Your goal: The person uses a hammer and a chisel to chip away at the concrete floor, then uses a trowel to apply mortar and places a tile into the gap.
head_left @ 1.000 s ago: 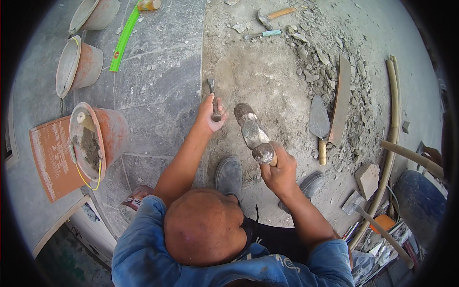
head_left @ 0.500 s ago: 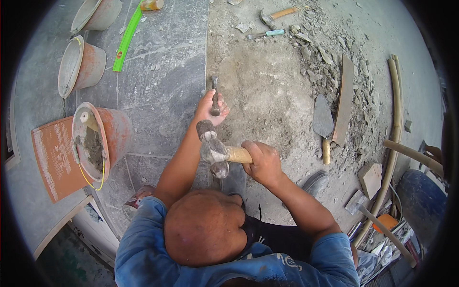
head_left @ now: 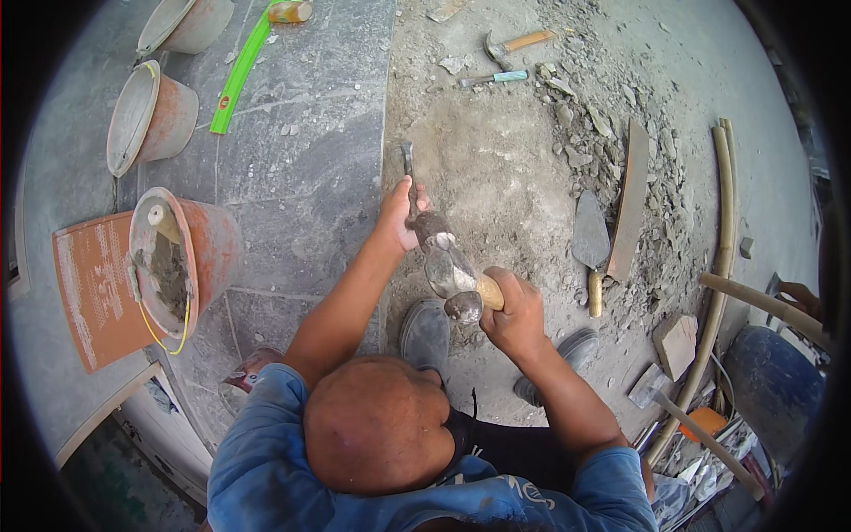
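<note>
My left hand (head_left: 396, 215) is closed around a dark steel chisel (head_left: 408, 160), which points away from me along the seam between grey tiles and rough, dusty ground. My right hand (head_left: 516, 312) grips the short wooden handle of a heavy, dust-covered hammer (head_left: 448, 266). The hammer's far face is right at the chisel's near end, overlapping it in view; whether they touch I cannot tell. Part of the chisel is hidden by my left fingers and the hammer head.
Buckets (head_left: 191, 257) and a green level (head_left: 235, 84) are on the left. Rubble (head_left: 612, 133), a trowel (head_left: 589, 235), a board (head_left: 629, 204), a claw hammer (head_left: 523, 41) and a blue-handled chisel (head_left: 496, 78) lie right. Poles (head_left: 722, 213) and another person's hand (head_left: 800, 297) are farther right.
The hammer has swung forward and right, toward the chisel's near end. My left hand and chisel have shifted slightly right, and the chisel's angle has changed a little.
</note>
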Demonstrator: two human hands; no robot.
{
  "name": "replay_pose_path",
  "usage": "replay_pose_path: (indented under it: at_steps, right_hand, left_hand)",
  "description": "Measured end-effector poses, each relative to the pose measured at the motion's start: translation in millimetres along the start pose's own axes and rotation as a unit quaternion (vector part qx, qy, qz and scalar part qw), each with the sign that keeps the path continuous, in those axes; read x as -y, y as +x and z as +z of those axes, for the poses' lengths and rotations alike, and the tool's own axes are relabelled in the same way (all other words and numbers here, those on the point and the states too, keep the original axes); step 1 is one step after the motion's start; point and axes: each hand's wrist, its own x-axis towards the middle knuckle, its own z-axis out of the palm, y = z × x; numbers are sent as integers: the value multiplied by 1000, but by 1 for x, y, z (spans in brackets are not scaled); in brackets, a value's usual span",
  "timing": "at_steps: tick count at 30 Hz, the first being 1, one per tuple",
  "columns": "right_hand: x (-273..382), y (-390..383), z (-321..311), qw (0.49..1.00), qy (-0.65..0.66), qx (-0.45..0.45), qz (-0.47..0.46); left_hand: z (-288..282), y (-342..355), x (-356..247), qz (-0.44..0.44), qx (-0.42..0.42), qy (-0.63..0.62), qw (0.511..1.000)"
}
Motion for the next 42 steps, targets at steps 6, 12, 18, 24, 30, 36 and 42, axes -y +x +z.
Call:
replay_pose_path:
  at_steps: [6, 12, 18, 24, 30, 36, 42]
  right_hand:
    - [32, 14, -35, 999, 39, -11, -4]
    - [0, -3, -16, 997, 58, 2, -41]
    - [-23, 27, 28, 990, -16, 54, 130]
    - [4, 17, 13, 928, 321, -152, -115]
    - [-15, 20, 32, 979, 50, 32, 192]
    - [-32, 2, 24, 990, -49, -60, -115]
    - [-16, 20, 34, 981, 93, -30, 166]
  left_hand:
    - [-1, 12, -8, -12, -15, -25, 1000]
    - [41, 13, -5, -44, -73, -116, 990]
    - [47, 28, -10, -15, -96, -114, 989]
    - [46, 31, -6, -15, -58, -133, 989]
    - [62, 31, -1, -15, -150, -175, 973]
    - [50, 35, -8, -23, -79, -118, 990]
    - [49, 36, -11, -9, -122, -126, 984]
